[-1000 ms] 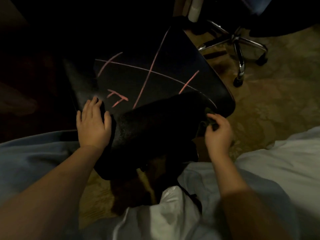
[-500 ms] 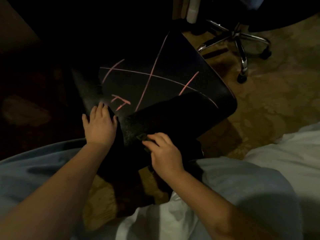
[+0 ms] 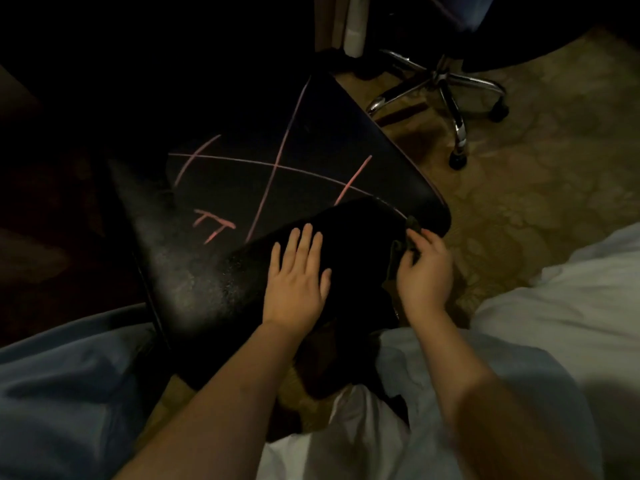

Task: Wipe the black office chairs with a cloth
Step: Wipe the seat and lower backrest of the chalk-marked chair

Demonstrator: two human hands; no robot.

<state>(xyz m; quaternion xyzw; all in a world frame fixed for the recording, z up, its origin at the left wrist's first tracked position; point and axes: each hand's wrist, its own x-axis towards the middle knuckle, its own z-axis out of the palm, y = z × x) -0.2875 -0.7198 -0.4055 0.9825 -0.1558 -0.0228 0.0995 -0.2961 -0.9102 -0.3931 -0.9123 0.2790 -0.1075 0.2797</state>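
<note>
A black office chair seat [image 3: 311,140] lies in front of me, marked with pink chalk lines [image 3: 273,174]. A dark cloth [image 3: 356,230] is spread over its near right part. My left hand [image 3: 298,275] lies flat on the cloth with fingers straight. At the seat's right edge, my right hand [image 3: 426,268] pinches the cloth's corner with curled fingers.
A second chair's chrome star base [image 3: 446,88] with castors stands at the upper right on patterned carpet [image 3: 540,174]. My knees in light trousers [image 3: 62,386] flank the seat. A white post [image 3: 355,26] rises at the top. The left side is dark.
My left hand has shifted right from the bare seat onto the cloth. My right hand went from the cloth's near middle back to its right corner.
</note>
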